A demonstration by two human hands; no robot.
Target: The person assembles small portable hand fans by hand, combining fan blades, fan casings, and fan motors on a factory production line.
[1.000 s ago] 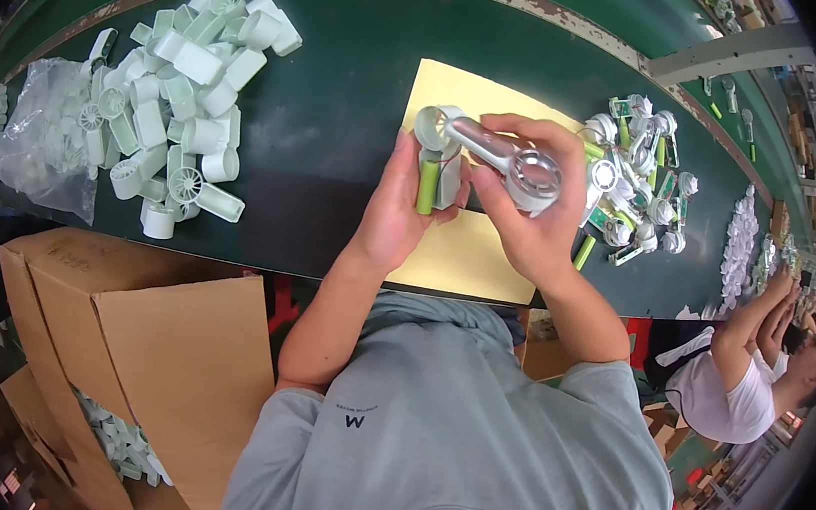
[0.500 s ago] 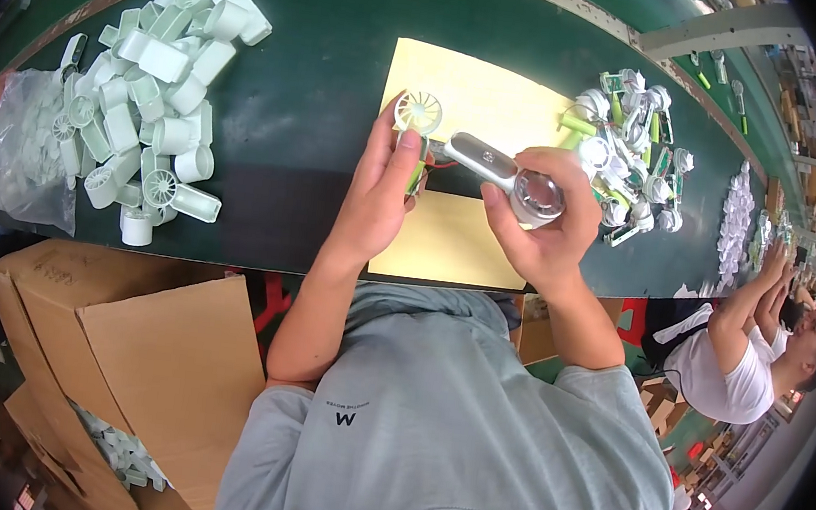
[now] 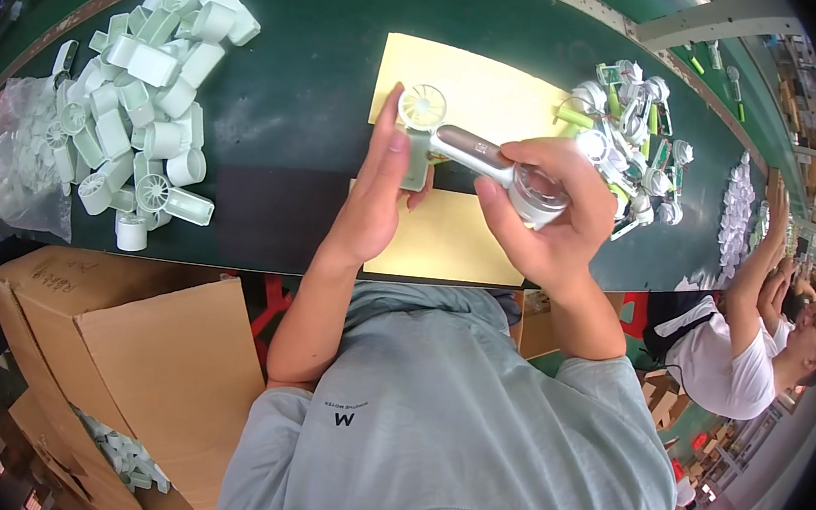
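Upright over the yellow sheet (image 3: 449, 245), a pale green fan housing (image 3: 422, 107) with a round spoked grille is in my left hand (image 3: 371, 188). My thumb lies along its short handle, and fingertips show behind its lower end. My right hand (image 3: 570, 195) grips the round end of a second fan part (image 3: 467, 148), which has a clear round cover and a long grey-and-white handle. That handle points left, its tip at the housing's handle; whether they touch I cannot tell. A small bright bit, perhaps wire, shows between them.
Many pale green housings (image 3: 153, 65) are heaped at left beside a clear plastic bag (image 3: 22, 156). White-and-green fan innards (image 3: 634, 130) lie at right, with small whitish parts (image 3: 735, 217) beyond. An open cardboard box (image 3: 165, 358) stands below the table's left edge. Another person (image 3: 733, 358) sits at far right.
My left hand has turned the housing, so its pale green handle shows where a bright green strip and red wire showed before. The right-hand part has shifted slightly left, toward the housing.
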